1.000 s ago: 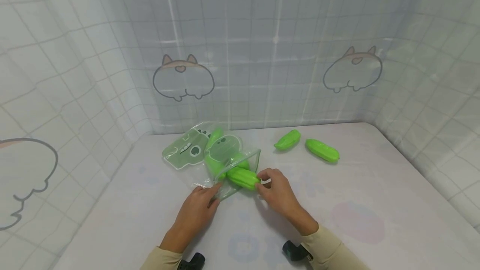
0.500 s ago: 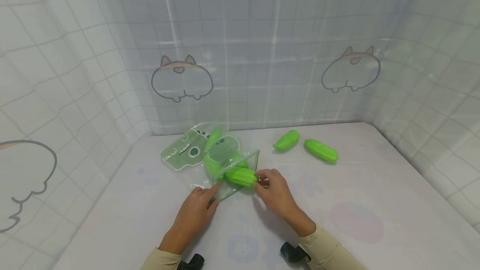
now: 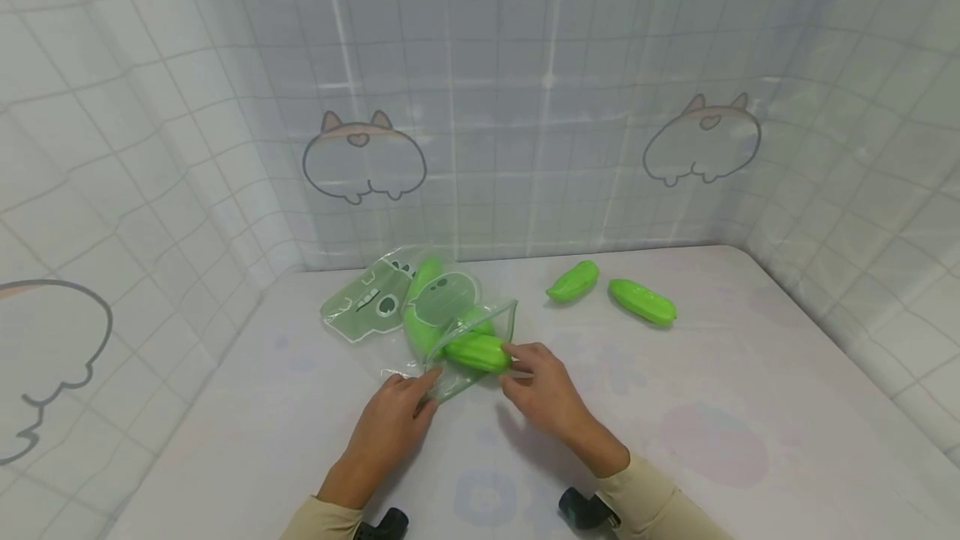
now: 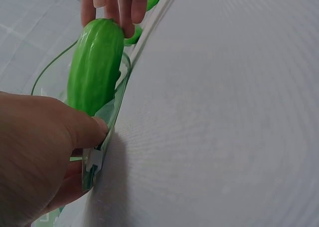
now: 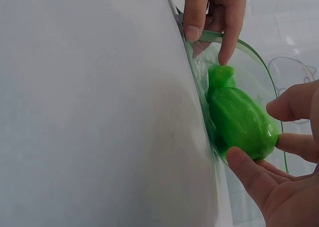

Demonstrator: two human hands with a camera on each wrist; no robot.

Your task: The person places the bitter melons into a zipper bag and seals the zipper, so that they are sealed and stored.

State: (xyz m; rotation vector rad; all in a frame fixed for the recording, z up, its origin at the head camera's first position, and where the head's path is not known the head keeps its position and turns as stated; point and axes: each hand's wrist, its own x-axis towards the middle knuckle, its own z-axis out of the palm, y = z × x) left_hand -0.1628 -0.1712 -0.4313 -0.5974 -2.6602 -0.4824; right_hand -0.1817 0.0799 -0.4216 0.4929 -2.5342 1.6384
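Observation:
A clear zip bag [image 3: 373, 298] with green cartoon faces lies on the table, its mouth toward me. Several green toy vegetables show through the film. In the mouth sits one ridged, glossy green toy vegetable [image 3: 477, 352], its rounded end still sticking out. My left hand [image 3: 393, 419] pinches the near rim, beside the white zip slider [image 4: 93, 159]. My right hand [image 3: 546, 390] is at the protruding end, its fingers fairly straight and touching it. In the right wrist view, the thumb and fingers [image 5: 294, 144] are spread around that end. The vegetable's inner end is covered by film.
Two more green toy vegetables, one shorter [image 3: 573, 282] and one longer [image 3: 642, 302], lie on the table [image 3: 720, 373] at back right. Tile-patterned curtains [image 3: 502, 107] with cartoon animals rise along the back and both sides.
The ridged vegetable has slid left, deeper into the bag. My right hand has followed it and its fingers have loosened from a pinch. The left hand has stayed at the rim.

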